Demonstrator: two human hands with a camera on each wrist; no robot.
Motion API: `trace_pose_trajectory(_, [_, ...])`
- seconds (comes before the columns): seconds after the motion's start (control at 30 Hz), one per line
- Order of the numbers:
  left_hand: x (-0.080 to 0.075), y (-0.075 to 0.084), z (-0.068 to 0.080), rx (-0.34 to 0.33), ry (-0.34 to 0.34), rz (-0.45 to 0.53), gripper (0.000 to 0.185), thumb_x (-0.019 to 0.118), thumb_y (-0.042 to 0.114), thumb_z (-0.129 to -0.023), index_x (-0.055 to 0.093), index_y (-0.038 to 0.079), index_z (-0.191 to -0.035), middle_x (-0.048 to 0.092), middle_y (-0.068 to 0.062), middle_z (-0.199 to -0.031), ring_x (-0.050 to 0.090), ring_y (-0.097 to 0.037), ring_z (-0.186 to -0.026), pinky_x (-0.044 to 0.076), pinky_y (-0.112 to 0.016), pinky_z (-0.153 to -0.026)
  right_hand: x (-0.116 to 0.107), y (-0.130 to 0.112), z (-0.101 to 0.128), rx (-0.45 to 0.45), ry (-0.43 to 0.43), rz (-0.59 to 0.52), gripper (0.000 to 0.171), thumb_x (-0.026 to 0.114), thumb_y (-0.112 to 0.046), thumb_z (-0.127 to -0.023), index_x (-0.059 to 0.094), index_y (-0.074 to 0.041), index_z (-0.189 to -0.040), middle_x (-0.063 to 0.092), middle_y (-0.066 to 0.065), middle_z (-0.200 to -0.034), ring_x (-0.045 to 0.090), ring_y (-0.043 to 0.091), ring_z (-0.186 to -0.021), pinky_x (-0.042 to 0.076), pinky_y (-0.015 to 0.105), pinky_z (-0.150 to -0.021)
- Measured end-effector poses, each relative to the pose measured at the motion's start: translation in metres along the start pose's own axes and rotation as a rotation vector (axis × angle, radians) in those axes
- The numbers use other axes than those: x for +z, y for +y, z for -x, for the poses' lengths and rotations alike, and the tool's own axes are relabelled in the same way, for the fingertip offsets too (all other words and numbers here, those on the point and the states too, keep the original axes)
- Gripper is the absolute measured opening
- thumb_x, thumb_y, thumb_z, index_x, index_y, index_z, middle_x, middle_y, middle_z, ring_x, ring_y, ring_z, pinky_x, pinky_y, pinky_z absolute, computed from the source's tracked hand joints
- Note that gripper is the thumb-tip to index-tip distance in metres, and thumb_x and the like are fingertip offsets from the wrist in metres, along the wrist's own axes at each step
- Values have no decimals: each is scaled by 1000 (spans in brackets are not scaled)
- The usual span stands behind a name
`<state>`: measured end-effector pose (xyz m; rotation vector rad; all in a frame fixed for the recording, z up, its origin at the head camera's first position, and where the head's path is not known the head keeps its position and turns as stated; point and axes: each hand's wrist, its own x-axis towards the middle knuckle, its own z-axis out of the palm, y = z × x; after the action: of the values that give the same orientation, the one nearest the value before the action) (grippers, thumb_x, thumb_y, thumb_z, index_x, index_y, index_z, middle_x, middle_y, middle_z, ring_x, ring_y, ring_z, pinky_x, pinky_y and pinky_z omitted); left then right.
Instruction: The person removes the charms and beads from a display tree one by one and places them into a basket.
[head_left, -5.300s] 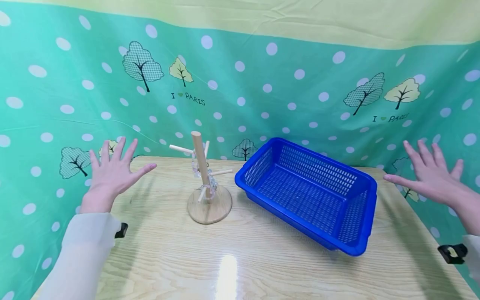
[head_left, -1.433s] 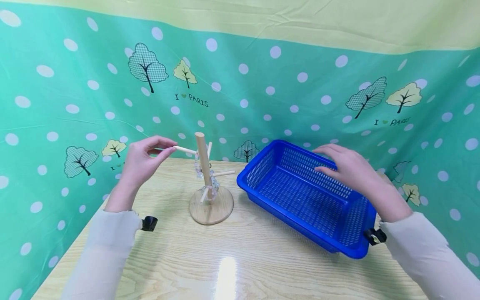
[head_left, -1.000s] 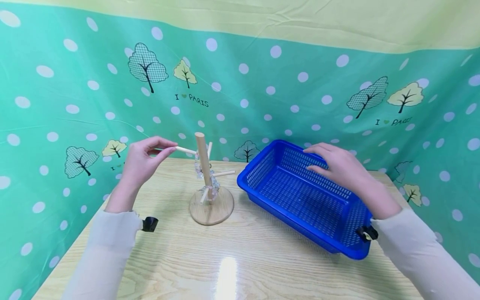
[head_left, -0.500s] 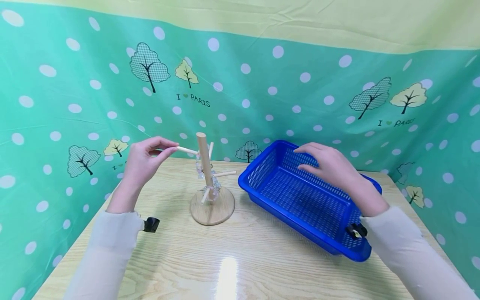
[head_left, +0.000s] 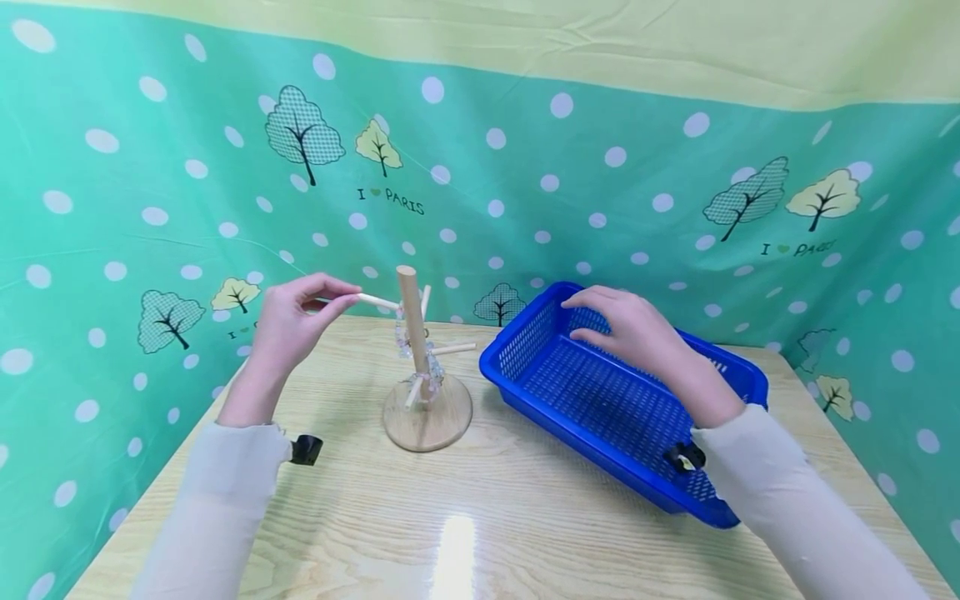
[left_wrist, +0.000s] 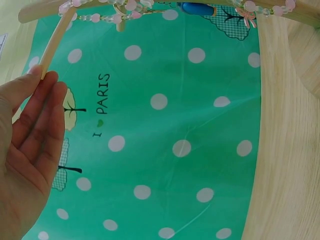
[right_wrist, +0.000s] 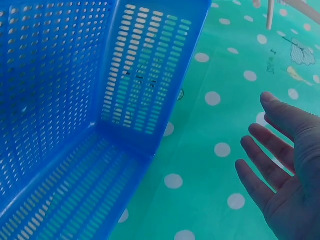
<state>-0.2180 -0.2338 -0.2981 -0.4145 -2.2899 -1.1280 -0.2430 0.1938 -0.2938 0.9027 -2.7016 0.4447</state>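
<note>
A round-based wooden stand [head_left: 412, 321] with several side pegs stands left of the middle in the head view. My left hand [head_left: 285, 329] pinches the tip of its left peg [head_left: 381, 302] between thumb and forefinger. On that peg, near the post, hangs a bracelet of pink and clear beads [left_wrist: 117, 19], seen closely in the left wrist view. Further beaded bracelets [head_left: 433, 375] hang on the lower pegs. My right hand [head_left: 633, 329] hovers over the blue basket [head_left: 562, 429], fingers loosely bent and holding nothing. In the right wrist view its palm [right_wrist: 290, 195] shows bare.
The wood-grain table [head_left: 360, 517] carries the stand and the basket, with a narrow gap between them. A green dotted cloth [head_left: 525, 167] hangs behind and along both sides. Black wrist mounts [head_left: 306, 450] stick out from both sleeves.
From wide spread at both sides, my hands have come inward. The left has taken hold of the peg tip and stays there; the right keeps drifting left over the basket.
</note>
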Motion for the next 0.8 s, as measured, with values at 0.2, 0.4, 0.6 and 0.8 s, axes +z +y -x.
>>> trace_pose_trajectory(0.2, [0, -1, 0, 1, 0, 1, 11, 73, 11, -91, 77, 5, -99, 75, -19, -96, 61, 12, -74, 50, -4, -68, 7, -7, -8, -17, -10, -26, 39, 73, -22, -92, 65, -14, -129, 67, 8, -130, 62, 29, -122, 50, 51, -105])
trace_pose_trajectory(0.4, [0, 0, 0, 1, 0, 6, 12, 73, 12, -91, 77, 4, -99, 76, -18, -95, 60, 13, -75, 51, -4, -69, 15, -15, -16, -23, -30, -80, 37, 73, -22, -92, 65, -15, -127, 68, 5, -127, 63, 25, -120, 53, 45, -104])
trace_pose_trajectory(0.6, [0, 0, 0, 8, 3, 10, 11, 73, 10, -90, 77, 3, -99, 75, -20, -96, 60, 13, -75, 51, -4, -69, 23, -21, -25, -31, -43, -155, 37, 73, -22, -92, 66, -13, -127, 69, 5, -126, 62, 24, -121, 52, 44, -104])
trace_pose_trajectory(0.8, [0, 1, 0, 7, -8, 12, 11, 73, 10, -91, 76, 3, -98, 76, -19, -94, 61, 10, -73, 51, -4, -68, 26, -29, -33, -17, -56, -366, 35, 71, -19, -93, 67, -10, -126, 69, 10, -126, 63, 24, -121, 52, 42, -105])
